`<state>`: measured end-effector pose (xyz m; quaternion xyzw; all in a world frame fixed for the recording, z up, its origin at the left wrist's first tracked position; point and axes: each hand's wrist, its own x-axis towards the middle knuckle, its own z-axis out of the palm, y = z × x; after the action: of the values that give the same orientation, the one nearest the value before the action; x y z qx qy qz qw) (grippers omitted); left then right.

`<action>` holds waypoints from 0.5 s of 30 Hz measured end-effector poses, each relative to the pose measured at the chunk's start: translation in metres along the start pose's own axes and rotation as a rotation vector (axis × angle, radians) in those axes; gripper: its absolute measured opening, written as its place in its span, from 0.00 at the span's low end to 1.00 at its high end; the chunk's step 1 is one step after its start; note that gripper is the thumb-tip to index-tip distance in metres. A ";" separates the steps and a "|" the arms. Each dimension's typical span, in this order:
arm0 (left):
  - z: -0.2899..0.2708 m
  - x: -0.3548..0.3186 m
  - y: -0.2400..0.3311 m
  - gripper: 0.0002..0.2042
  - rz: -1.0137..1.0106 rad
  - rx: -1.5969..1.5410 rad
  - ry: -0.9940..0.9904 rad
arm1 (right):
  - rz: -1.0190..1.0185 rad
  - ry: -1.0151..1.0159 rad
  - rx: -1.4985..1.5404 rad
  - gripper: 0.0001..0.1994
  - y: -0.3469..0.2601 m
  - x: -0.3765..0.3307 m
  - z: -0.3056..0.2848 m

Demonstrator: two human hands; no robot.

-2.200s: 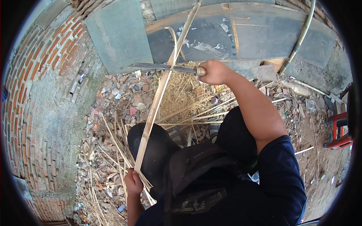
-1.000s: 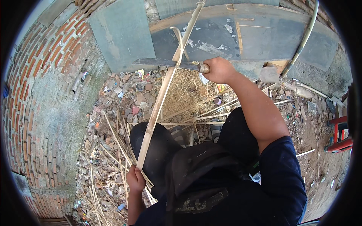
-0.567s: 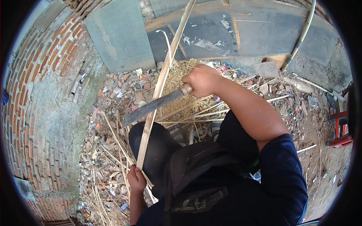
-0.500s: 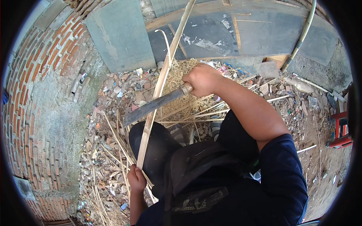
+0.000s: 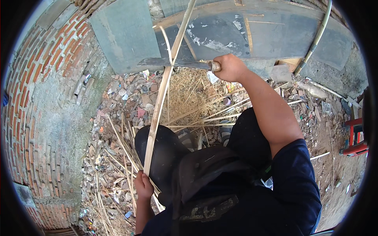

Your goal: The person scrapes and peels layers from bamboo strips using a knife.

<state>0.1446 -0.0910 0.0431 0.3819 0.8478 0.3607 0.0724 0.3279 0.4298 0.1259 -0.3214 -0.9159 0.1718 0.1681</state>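
Note:
A long pale bamboo strip (image 5: 159, 106) slants up and away, passing over my left knee. My left hand (image 5: 144, 186) is closed around its near end. Farther along, my right hand (image 5: 232, 67) grips the wooden handle of a machete (image 5: 191, 63). Its dark blade lies crosswise and meets the strip where a thin curled shaving (image 5: 167, 41) lifts from the edge. Below the blade, a heap of fine bamboo shavings (image 5: 189, 92) lies on the ground between the strip and my right forearm.
Loose bamboo strips (image 5: 122, 157) lie left of my knee, and others cross in front of my feet. Rubble and litter cover the ground. A brick wall (image 5: 51, 118) stands left, grey panels (image 5: 275, 37) stand ahead, and a red stool (image 5: 355, 135) is far right.
My right hand has pushed the machete away along the strip, from near my knee to the base of the curl. The strip's far end has shifted slightly left; my left hand stays put.

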 end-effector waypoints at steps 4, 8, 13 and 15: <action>0.002 -0.001 -0.001 0.15 -0.026 -0.038 -0.007 | 0.006 0.019 0.011 0.12 -0.007 -0.002 0.001; 0.005 -0.003 -0.008 0.15 -0.065 -0.099 -0.006 | -0.031 0.041 0.048 0.12 -0.021 -0.004 0.001; 0.006 -0.003 -0.005 0.14 -0.060 -0.098 0.006 | -0.056 -0.014 0.046 0.11 -0.024 -0.004 -0.001; 0.006 -0.002 -0.003 0.14 -0.044 -0.079 0.008 | -0.092 -0.032 0.010 0.11 -0.022 -0.005 -0.001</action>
<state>0.1462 -0.0905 0.0362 0.3585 0.8414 0.3937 0.0920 0.3200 0.4102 0.1350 -0.2751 -0.9315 0.1737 0.1628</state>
